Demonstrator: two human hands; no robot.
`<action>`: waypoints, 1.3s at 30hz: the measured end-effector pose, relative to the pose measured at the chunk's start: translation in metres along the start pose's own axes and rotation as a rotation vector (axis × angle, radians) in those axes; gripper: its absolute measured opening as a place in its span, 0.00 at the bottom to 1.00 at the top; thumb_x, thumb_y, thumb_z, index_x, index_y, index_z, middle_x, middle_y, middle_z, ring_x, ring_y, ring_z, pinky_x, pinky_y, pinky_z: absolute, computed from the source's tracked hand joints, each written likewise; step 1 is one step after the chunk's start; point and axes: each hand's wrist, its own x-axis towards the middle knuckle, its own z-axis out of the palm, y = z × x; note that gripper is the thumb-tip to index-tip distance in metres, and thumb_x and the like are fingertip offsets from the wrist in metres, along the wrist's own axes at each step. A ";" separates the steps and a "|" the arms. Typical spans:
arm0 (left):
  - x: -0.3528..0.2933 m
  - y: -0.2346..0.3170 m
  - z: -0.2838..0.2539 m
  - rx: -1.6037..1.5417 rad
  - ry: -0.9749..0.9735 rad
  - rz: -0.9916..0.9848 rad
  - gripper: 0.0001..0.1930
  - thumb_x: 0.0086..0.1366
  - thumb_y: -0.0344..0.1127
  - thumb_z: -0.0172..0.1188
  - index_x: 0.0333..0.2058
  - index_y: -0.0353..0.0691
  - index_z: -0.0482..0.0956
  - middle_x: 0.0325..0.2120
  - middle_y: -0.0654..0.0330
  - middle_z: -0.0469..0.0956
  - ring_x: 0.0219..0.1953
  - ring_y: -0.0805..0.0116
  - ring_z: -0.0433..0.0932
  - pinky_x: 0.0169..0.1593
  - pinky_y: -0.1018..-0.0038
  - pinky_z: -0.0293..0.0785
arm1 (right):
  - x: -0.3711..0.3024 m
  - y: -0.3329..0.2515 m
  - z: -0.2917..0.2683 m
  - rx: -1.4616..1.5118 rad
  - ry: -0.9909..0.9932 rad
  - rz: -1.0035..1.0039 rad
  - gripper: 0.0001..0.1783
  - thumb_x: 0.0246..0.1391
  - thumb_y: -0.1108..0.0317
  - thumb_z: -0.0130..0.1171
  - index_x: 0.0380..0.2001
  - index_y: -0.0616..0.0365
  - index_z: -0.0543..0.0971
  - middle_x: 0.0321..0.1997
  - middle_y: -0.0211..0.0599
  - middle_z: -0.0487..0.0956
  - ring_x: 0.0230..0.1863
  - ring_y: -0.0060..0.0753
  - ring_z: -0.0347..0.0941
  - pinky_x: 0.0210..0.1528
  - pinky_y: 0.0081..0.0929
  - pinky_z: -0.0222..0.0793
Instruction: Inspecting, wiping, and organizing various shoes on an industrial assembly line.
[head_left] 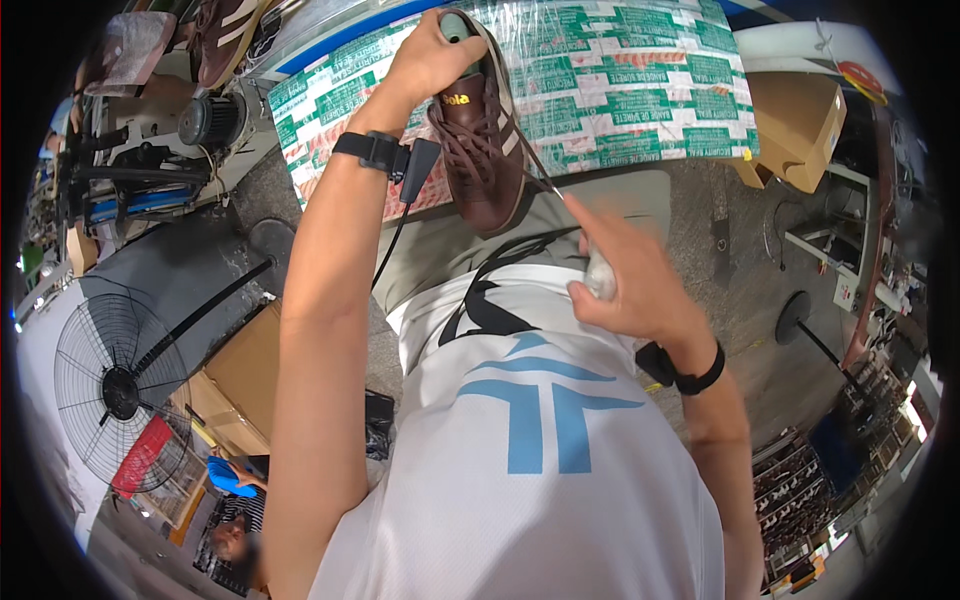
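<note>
My left hand (437, 62) grips the heel end of a dark brown lace-up shoe (482, 165), fingers around the collar and thumb at the opening. The shoe has brown laces, pale side stripes and yellow lettering on its tongue. Its toe points toward me and sticks out past the near edge of the worktable (640, 90). My right hand (635, 265), slightly blurred, is closed around the whitish handle (600, 275) of a thin metal tool (557, 190). The shaft reaches toward the shoe's right side near the sole; whether its tip touches there I cannot tell.
Green-and-white printed tape covers the tabletop. More brown shoes (228, 40) stand at the far left beside a machine with a motor (210, 118). A black fan (120, 392), cardboard boxes (235, 385) and another person (235, 535) are at left. An open carton (795, 125) stands at right.
</note>
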 end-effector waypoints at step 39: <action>0.003 0.002 0.002 0.075 -0.084 -0.052 0.46 0.65 0.54 0.70 0.72 0.28 0.66 0.54 0.38 0.84 0.57 0.49 0.85 0.63 0.60 0.79 | 0.048 0.008 0.038 -0.263 -0.001 0.057 0.51 0.48 0.54 0.76 0.71 0.70 0.71 0.42 0.49 0.80 0.40 0.55 0.81 0.43 0.48 0.78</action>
